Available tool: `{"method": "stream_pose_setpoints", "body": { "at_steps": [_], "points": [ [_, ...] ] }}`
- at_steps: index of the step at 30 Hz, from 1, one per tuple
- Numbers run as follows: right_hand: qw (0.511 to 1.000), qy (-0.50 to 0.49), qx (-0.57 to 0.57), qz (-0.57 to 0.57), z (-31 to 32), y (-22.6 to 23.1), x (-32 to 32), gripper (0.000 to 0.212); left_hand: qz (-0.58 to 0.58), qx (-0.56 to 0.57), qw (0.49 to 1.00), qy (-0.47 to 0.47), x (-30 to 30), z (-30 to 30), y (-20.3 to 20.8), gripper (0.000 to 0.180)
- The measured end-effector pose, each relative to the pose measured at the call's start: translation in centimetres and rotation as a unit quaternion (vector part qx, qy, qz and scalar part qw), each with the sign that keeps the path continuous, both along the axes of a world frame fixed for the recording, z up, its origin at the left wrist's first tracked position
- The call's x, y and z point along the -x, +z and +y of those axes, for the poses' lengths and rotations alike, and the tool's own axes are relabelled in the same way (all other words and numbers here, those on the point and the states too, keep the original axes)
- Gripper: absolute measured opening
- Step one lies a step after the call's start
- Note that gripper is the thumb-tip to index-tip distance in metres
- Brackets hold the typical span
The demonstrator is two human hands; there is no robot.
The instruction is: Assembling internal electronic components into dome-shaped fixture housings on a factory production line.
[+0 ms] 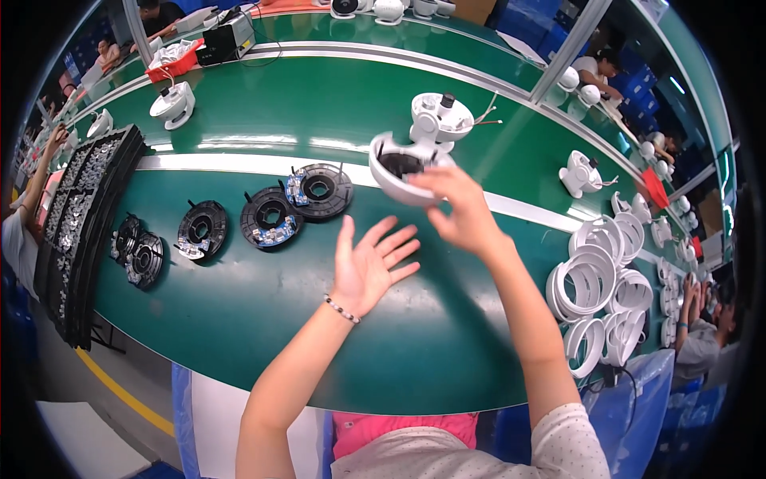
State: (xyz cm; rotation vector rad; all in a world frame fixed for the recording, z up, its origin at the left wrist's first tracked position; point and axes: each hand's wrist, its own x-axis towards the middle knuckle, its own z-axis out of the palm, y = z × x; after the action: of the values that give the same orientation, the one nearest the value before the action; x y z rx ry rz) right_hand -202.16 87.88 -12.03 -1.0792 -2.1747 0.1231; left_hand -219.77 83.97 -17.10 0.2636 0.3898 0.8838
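My right hand (456, 209) grips the rim of a white plastic camera housing (389, 185), raised over the near side of the conveyor and slightly blurred. Its tilted near cup is dark inside. Behind it, a white neck leads up to a second cup with a black cylinder and loose wires. My left hand (369, 267) is beside it, empty, palm up with fingers spread. To the left on the green table lie several round black plates with blue circuit boards, the closest being a black disc (325, 209) that overlaps another black disc (259, 231).
White rings (586, 279) are piled at the right. A black tray rack (80, 215) of small parts stands at the left edge. On the green belt sit more white housings (172, 105). A red bin (171, 65) and black box (226, 38) stand further back. Other people work around the line.
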Motion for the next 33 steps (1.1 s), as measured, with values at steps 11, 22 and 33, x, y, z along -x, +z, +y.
{"method": "stream_pose_setpoints", "body": {
  "at_steps": [11,22,33],
  "points": [
    [0.976,-0.137,0.064,-0.155,15.7,-5.4,5.6,0.030,0.060,-0.043,0.994,-0.081,-1.2,-0.6,-1.4,0.071],
    [0.839,0.095,0.338,0.415,11.7,-1.3,4.7,0.033,0.058,-0.047,0.993,-0.090,-0.9,-0.4,-1.3,0.070],
    [0.811,0.254,0.359,0.386,4.7,2.3,1.8,0.030,0.051,-0.040,0.995,-0.076,-0.9,-0.3,-1.3,0.068]
  ]
}}
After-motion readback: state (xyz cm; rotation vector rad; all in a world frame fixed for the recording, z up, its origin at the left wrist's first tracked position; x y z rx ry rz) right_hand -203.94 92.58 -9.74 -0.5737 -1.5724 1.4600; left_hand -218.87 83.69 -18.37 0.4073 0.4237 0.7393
